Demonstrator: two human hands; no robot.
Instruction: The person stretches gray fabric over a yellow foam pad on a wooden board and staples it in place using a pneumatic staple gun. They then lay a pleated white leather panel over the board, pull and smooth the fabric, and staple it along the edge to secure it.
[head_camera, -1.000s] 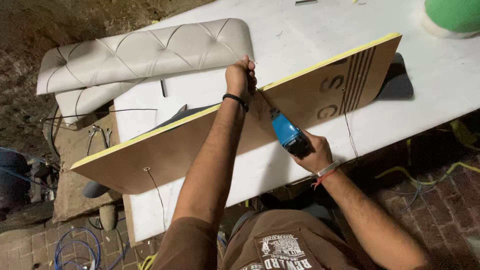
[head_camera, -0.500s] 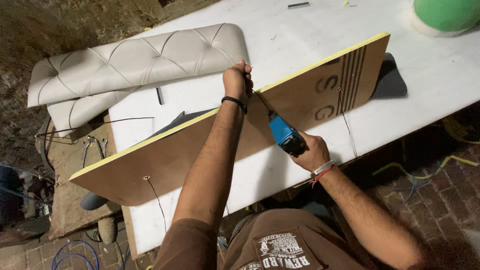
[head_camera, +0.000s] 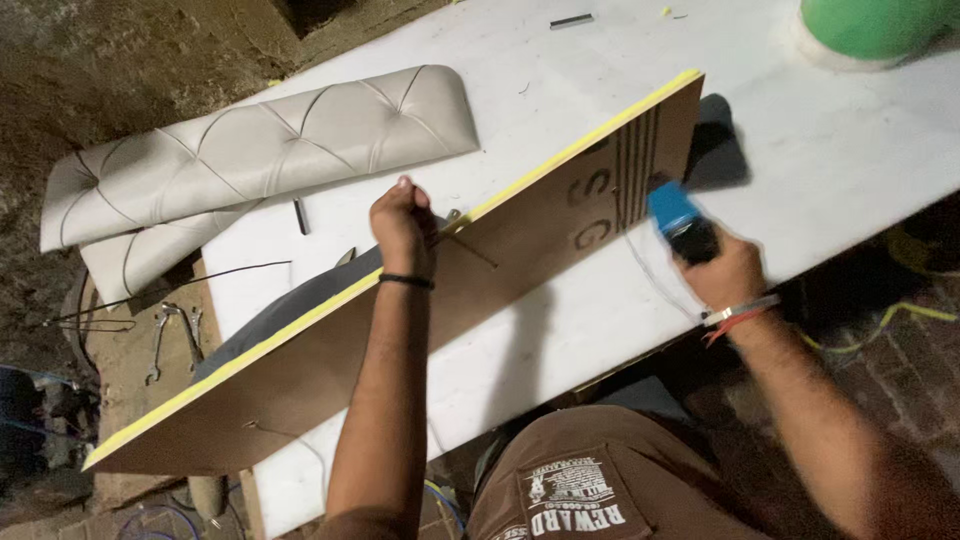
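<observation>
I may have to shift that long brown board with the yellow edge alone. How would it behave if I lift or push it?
The board looks stiff: its long edge runs straight. Probably awkward rather than heavy, since it is thin and overhangs the white table. It stands tilted under the left hand, so likely to tip flat if released.

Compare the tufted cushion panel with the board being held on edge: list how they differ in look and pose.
The cushion panel is pale, padded and stitched into diamonds; the board is a thin, stiff brown sheet with a yellow foam edge. The cushion panel lies flat and untouched, one end past the white table; the board stands tilted on its long edge, gripped at the top by the left hand. Both are long, narrow panels.
</observation>
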